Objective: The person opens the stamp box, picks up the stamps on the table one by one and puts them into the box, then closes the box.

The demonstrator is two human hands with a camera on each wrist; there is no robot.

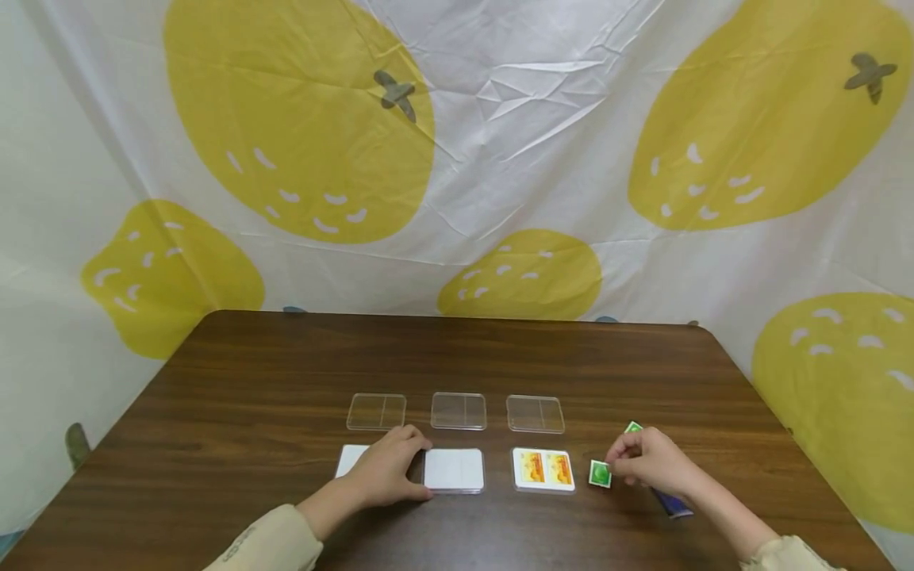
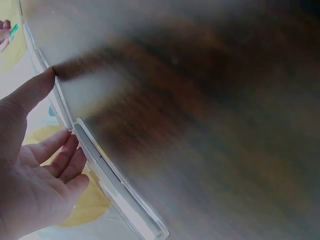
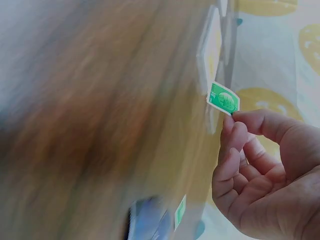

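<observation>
My right hand (image 1: 653,460) pinches a small green stamp (image 1: 600,473) with a white perforated edge by its corner, between thumb and forefinger; it shows clearly in the right wrist view. The left hand (image 1: 389,468) holds the middle clear plastic case (image 1: 454,469), which has a white card in it, thumb at the near edge and fingers at the far side. Left of it, partly hidden under this hand, lies another case with a white card (image 1: 351,457). To the right, a third case (image 1: 543,469) bears two orange-and-yellow stamps on its card.
Behind the cases lie three clear lids (image 1: 376,411) in a row on the brown wooden table (image 1: 457,357). Beneath the right hand lie another green stamp (image 1: 633,427) and a dark blue-purple packet (image 1: 673,504). A cloth with yellow fruit print hangs behind the table.
</observation>
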